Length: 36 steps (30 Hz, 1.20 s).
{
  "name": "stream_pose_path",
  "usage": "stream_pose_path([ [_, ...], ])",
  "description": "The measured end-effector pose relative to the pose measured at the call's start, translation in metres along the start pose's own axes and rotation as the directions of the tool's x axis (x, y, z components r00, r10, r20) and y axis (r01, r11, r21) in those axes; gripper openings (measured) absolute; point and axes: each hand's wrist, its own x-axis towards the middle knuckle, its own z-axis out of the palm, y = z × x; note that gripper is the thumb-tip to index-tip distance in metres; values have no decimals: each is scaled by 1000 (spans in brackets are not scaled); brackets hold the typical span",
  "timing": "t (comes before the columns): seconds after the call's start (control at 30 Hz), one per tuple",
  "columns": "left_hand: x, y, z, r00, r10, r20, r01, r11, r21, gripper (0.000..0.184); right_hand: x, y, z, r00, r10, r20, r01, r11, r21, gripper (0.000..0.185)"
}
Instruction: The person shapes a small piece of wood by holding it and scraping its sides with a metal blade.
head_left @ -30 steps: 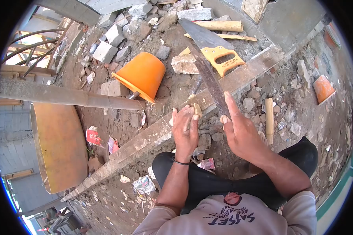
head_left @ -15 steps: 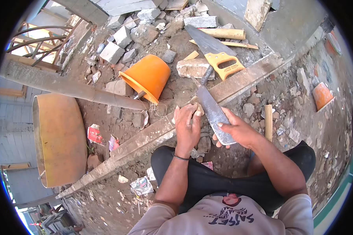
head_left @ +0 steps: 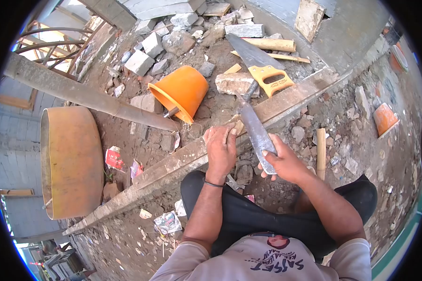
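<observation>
My right hand [head_left: 283,159] grips the wide end of a broad grey metal blade [head_left: 257,129], thumb on its flat face. The blade slants away over the long wooden beam [head_left: 173,164]; a dark, handle-like piece [head_left: 251,89] lies by its narrow end, and I cannot tell whether they are joined. My left hand [head_left: 220,150] is closed at the beam, fingers curled against a small tan piece [head_left: 238,127] that looks like wood. Most of that piece is hidden. Beyond the blade, a handsaw [head_left: 262,68] with a yellow handle rests near a rough block [head_left: 237,83].
An orange bucket [head_left: 185,91] lies tipped beside a pole [head_left: 98,103]. Left of it stands a large yellowish drum-like container [head_left: 75,164]. Broken bricks [head_left: 152,44] fill the back. A short wooden stick [head_left: 320,154] and an orange pot [head_left: 385,118] are on the right.
The view has shifted slightly. The blade's wide end sits a little lower, still in my right hand. My left hand stays at the beam, its fingers drawn in closer.
</observation>
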Motion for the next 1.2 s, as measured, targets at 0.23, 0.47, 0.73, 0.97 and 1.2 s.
stream_pose_path([
  [0.23, 6, -8, -1, 997, -78, 21, 78, 996, -30, 15, -4, 27, 6, 937, -340, -81, 275, 859, -431, 76],
  [0.47, 5, -14, 13, 997, -53, -62, 54, 999, 10, 15, -23, 19, 17, 819, -572, -49, 319, 523, -790, 79],
  [0.73, 6, -12, 18, 996, -49, -67, 52, 998, 41, 19, -24, 10, 14, 859, -511, -30, 281, 519, -807, 81],
  [0.97, 6, -13, 19, 994, -78, -81, 82, 996, 48, 19, -22, 4, 13, 834, -552, -22, 279, 454, -846, 83],
  [1.2, 7, -12, 16, 993, -96, -63, 99, 994, 39, 17, -18, 4, 17, 704, -706, -79, 339, 432, -836, 79],
])
